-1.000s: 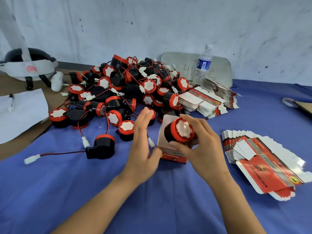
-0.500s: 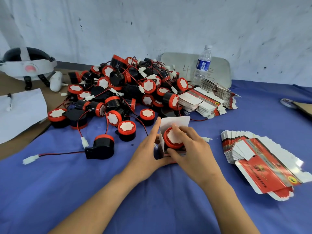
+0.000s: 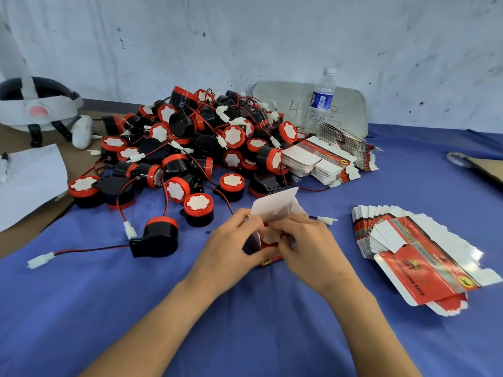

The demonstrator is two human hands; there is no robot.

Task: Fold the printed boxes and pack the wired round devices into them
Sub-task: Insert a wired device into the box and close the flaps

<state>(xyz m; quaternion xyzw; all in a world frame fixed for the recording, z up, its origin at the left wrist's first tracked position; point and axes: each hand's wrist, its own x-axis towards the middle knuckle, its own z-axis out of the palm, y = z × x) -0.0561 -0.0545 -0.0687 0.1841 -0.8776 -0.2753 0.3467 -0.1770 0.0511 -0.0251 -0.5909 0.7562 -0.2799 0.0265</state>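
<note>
Both forearms reach in low over the desk [image 3: 245,336] and meet in the middle. The left hand [image 3: 231,246] is wrapped round the left side of the printed box [image 3: 272,208], holding it upright with the white flap sticking up. The right hand [image 3: 304,246] has its fingers curled over the round device [image 3: 270,236] sitting in the box mouth. The pile of devices [image 3: 204,137] is just behind, with the flat boxes [image 3: 408,248] off to the right.

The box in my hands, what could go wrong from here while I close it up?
The white connector lies outside the box, beyond the right hand; shutting the raised flap may pinch its wire. The left hand grips the side, which might crease the thin card.
</note>
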